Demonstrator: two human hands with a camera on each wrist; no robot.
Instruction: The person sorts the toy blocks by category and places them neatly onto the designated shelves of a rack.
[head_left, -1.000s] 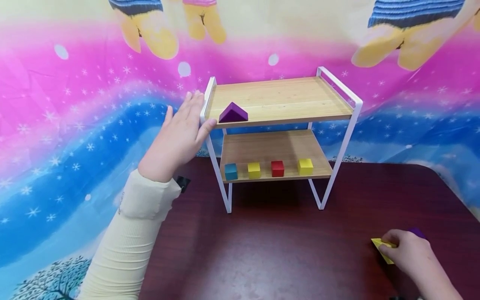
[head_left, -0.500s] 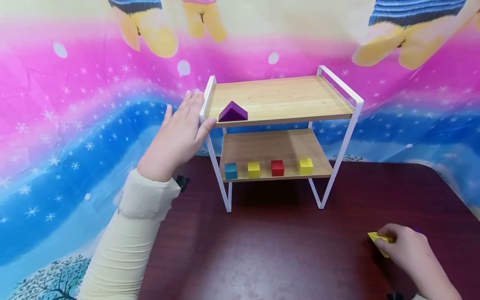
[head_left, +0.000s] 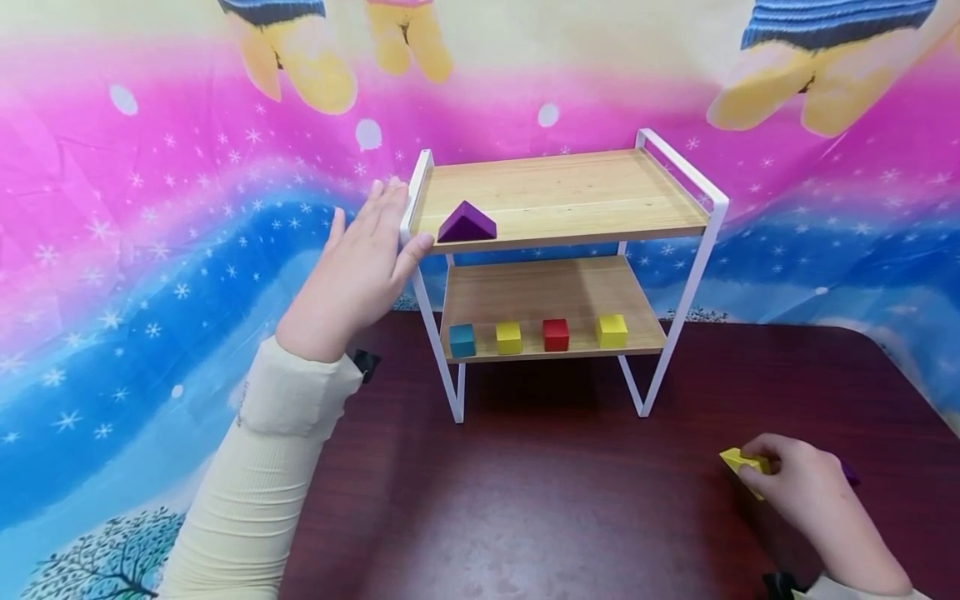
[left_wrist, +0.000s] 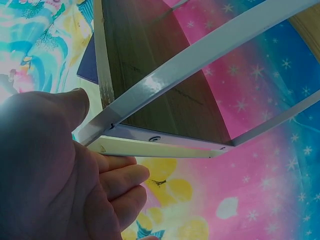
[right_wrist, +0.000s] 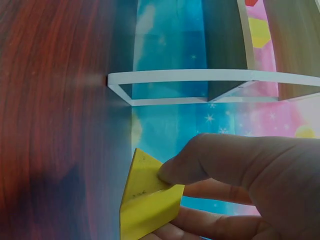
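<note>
My left hand (head_left: 345,267) rests with straight fingers against the left side of a small two-tier shelf (head_left: 570,187), its thumb by the front corner of the upper board. Close to that thumb, a purple triangular block (head_left: 467,223) stands at the board's front left. In the left wrist view, the fingers lie along the white metal frame (left_wrist: 160,82). At the lower right of the head view, my right hand (head_left: 813,492) pinches a yellow triangular block (head_left: 737,462) between thumb and fingers. The right wrist view shows this block (right_wrist: 150,200) close by the table surface, partly covered by the thumb.
Along the lower shelf's front edge sit a teal cube (head_left: 462,341), a yellow cube (head_left: 508,338), a red cube (head_left: 556,335) and another yellow cube (head_left: 612,331). A purple piece (head_left: 849,472) shows behind my right hand on the dark red table (head_left: 525,500). A printed cloth hangs behind.
My right hand has moved a little left and away from me with the yellow triangular block, past the purple piece. The left hand stays where it was on the shelf.
</note>
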